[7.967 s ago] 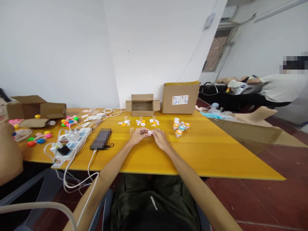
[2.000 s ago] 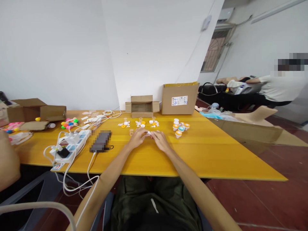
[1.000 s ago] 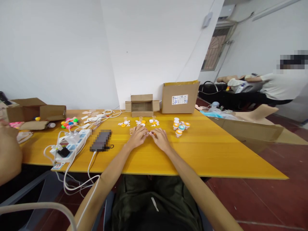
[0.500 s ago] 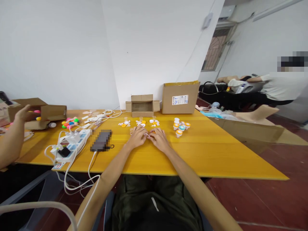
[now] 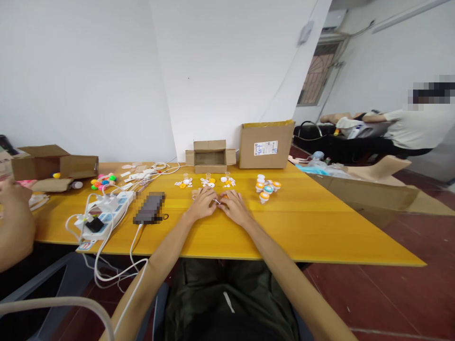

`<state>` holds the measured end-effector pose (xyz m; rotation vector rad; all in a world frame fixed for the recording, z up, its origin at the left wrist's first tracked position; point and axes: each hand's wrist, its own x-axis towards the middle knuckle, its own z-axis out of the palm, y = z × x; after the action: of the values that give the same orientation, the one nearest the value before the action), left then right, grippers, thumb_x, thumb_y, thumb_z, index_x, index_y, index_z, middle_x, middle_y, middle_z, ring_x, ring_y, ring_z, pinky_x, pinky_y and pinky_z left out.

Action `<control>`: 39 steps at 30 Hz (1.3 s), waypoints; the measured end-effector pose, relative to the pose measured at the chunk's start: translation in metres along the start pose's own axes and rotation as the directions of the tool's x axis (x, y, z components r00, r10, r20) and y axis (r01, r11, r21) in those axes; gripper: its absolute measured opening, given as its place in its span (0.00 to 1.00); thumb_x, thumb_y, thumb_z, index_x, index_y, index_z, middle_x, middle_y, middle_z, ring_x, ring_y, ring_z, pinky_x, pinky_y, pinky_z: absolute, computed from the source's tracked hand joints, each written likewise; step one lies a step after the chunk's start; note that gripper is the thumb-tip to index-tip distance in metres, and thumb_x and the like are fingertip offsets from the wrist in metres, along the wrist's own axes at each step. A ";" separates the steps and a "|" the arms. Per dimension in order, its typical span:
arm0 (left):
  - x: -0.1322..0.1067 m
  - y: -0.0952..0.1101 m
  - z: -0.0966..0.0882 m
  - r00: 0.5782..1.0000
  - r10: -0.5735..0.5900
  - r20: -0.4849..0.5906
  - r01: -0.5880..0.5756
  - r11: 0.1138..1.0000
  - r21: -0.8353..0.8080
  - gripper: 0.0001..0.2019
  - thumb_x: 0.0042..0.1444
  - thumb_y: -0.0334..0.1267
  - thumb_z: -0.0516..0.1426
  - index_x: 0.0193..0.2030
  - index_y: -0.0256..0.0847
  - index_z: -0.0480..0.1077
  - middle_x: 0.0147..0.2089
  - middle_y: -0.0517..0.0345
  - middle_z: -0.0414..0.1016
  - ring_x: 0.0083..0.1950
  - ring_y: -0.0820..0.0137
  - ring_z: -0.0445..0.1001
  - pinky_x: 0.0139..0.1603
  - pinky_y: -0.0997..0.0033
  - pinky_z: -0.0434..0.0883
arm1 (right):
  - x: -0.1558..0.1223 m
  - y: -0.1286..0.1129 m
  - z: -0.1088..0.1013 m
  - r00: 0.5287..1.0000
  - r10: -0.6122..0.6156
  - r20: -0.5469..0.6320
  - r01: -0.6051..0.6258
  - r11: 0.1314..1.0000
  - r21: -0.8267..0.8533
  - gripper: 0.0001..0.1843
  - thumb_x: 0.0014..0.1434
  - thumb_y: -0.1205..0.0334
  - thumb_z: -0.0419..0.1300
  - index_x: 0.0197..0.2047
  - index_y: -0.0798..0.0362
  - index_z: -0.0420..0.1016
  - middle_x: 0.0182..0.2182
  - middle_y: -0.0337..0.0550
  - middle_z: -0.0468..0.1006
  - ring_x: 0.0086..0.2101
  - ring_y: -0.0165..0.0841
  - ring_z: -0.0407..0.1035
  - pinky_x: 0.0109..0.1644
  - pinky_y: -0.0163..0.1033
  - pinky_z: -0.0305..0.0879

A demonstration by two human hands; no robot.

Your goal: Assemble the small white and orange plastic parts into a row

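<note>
My left hand (image 5: pixel 204 203) and my right hand (image 5: pixel 232 206) meet over the table, fingers closed around a small white plastic part (image 5: pixel 217 201) between the fingertips. Its exact kind is too small to make out. An orange piece (image 5: pixel 225 196) shows by the right fingers, partly covered. Just beyond the hands lie three little groups of white and orange parts (image 5: pixel 182 184), each with a clear cup (image 5: pixel 208 175). Off to the right stands a cluster of small capped pieces (image 5: pixel 268 188) with orange, white and teal tops.
An open carton (image 5: pixel 210 163) and a closed cardboard box (image 5: pixel 266 147) stand against the wall. Left are a phone (image 5: pixel 151 208), a power strip (image 5: pixel 106 215) with cables, and colourful balls (image 5: pixel 103 181). A co-worker's hand (image 5: pixel 14 203) is at far left; another person (image 5: pixel 419 128) sits at right.
My hands stay nearly in place, with the fingers shifting slightly around the white part. The co-worker's hand at the left has drawn back from the open box, toward the lower left.
</note>
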<state>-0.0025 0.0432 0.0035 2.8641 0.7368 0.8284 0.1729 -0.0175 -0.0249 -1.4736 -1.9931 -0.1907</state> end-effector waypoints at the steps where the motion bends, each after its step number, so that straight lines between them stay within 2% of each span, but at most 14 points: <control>1: 0.000 0.000 0.000 1.000 0.000 0.004 0.000 1.000 -0.004 0.12 0.56 0.28 0.55 0.41 0.46 0.74 0.45 0.54 0.79 0.54 0.56 0.68 0.58 0.52 0.63 | 0.000 0.000 0.000 1.000 -0.001 0.001 0.001 1.000 -0.001 0.07 0.65 0.61 0.61 0.42 0.44 0.83 0.46 0.49 0.77 0.49 0.44 0.66 0.50 0.48 0.61; 8: 0.000 0.001 -0.001 1.000 0.017 0.001 -0.017 0.999 -0.030 0.09 0.56 0.29 0.56 0.41 0.45 0.73 0.44 0.54 0.78 0.54 0.57 0.69 0.57 0.55 0.63 | 0.001 -0.003 -0.003 1.000 0.008 0.005 -0.008 1.000 0.001 0.07 0.65 0.63 0.61 0.39 0.46 0.82 0.46 0.49 0.78 0.49 0.43 0.66 0.50 0.47 0.61; 13: 0.000 0.001 -0.002 1.000 0.006 0.014 -0.005 0.999 -0.035 0.11 0.55 0.29 0.55 0.42 0.46 0.73 0.44 0.53 0.78 0.53 0.56 0.68 0.57 0.54 0.63 | 0.001 -0.002 -0.002 1.000 -0.001 -0.006 0.001 1.000 -0.004 0.07 0.66 0.62 0.61 0.39 0.46 0.81 0.46 0.48 0.77 0.49 0.43 0.66 0.50 0.46 0.60; 26: 0.001 -0.005 0.001 1.000 -0.010 -0.007 0.011 0.999 0.035 0.10 0.54 0.26 0.55 0.37 0.45 0.73 0.44 0.53 0.77 0.55 0.56 0.67 0.55 0.53 0.63 | 0.000 -0.003 -0.003 1.000 0.003 -0.004 -0.003 1.000 0.031 0.04 0.62 0.63 0.65 0.41 0.46 0.80 0.47 0.48 0.77 0.50 0.44 0.67 0.51 0.48 0.62; 33: 0.000 -0.010 0.001 0.998 -0.039 -0.044 0.043 0.994 0.098 0.11 0.54 0.25 0.55 0.36 0.46 0.75 0.46 0.50 0.76 0.57 0.55 0.67 0.54 0.51 0.65 | 0.000 -0.001 -0.001 0.992 0.083 -0.095 -0.079 0.996 0.040 0.16 0.58 0.74 0.57 0.43 0.46 0.78 0.47 0.48 0.78 0.49 0.44 0.67 0.51 0.47 0.63; 39: 0.000 -0.011 0.002 0.998 -0.064 -0.030 0.068 0.981 0.180 0.12 0.53 0.26 0.55 0.37 0.45 0.76 0.48 0.49 0.75 0.58 0.54 0.67 0.55 0.50 0.65 | 0.001 0.006 0.004 0.967 0.195 -0.166 -0.194 0.981 0.021 0.16 0.57 0.73 0.55 0.45 0.48 0.77 0.47 0.49 0.78 0.48 0.45 0.68 0.51 0.48 0.64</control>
<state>-0.0068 0.0532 -0.0007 2.9715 0.9512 0.8290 0.1763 -0.0125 -0.0287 -1.5854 -1.7038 -0.2181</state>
